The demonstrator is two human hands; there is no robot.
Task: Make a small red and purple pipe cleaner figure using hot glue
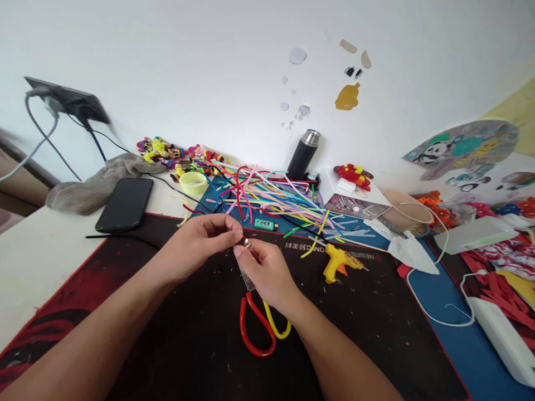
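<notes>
My left hand (215,236) is closed in a pinch, its fingertips meeting those of my right hand; whatever it pinches is too small to make out. My right hand (265,267) is closed round a small metal thing (248,244) whose shiny tip shows between thumb and fingers. Just below the hands, scissors (258,328) with one red and one yellow handle lie on the black mat (188,340), their blades partly hidden under my right hand. A yellow glue gun (339,263) rests to the right of the hands.
Colourful pipe cleaners (276,195) are heaped behind the hands, near a black bottle (303,155) and a pale yellow tub (193,184). A phone (124,205) lies at the left. White cables, a clear bottle (476,235) and a white power strip (501,340) are at the right.
</notes>
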